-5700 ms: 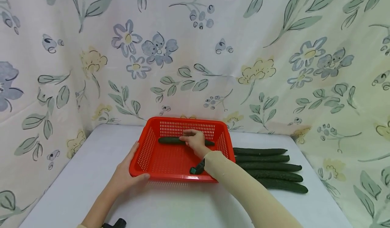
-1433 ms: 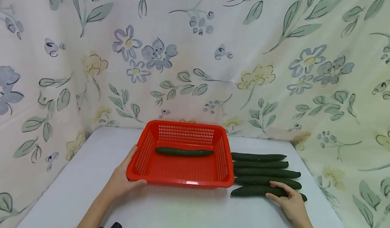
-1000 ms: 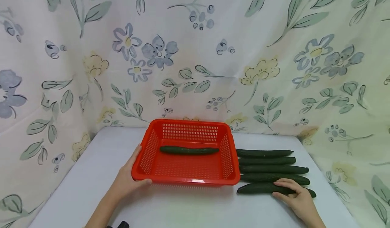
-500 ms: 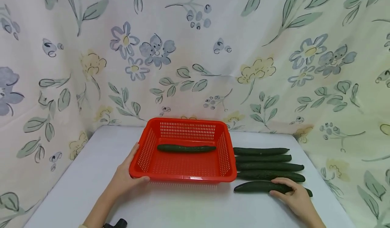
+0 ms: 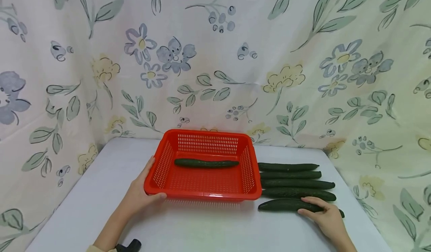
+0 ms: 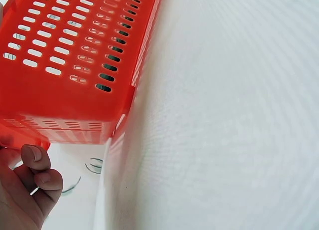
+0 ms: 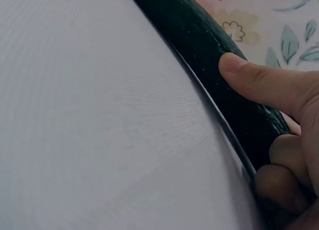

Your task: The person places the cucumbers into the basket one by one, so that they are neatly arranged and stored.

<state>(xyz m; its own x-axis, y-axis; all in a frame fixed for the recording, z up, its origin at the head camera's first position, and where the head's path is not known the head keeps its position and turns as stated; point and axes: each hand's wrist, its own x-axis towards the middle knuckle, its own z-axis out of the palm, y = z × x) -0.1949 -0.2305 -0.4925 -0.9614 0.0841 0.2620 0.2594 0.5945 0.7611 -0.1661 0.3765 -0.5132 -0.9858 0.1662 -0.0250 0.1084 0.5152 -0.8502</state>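
Note:
A red plastic basket [image 5: 202, 196] with slotted walls stands on the table, one dark green cucumber [image 5: 206, 164] lying across its floor. My left hand [image 5: 139, 194] grips the basket's left front corner, thumb at the front rim; in the left wrist view its fingers [image 6: 42, 177] are curled beside the rim. To the right of the basket, my right hand [image 5: 324, 218] holds the nearest cucumber [image 5: 281, 205] of a row, toward its right end. The right wrist view shows the thumb [image 7: 259, 80] along that cucumber [image 7: 199, 45] and curled fingers at its far side.
Behind the held cucumber, several more cucumbers [image 5: 299, 184] lie side by side, their left ends close to or behind the basket's right wall. A floral cloth [image 5: 215, 57] hangs behind the white table [image 5: 208, 229] and along its sides.
My right hand has left the cucumber inside the basket and moved right to the row's nearest one. A small gap has opened between that cucumber and its neighbour. My left hand stays at the basket.

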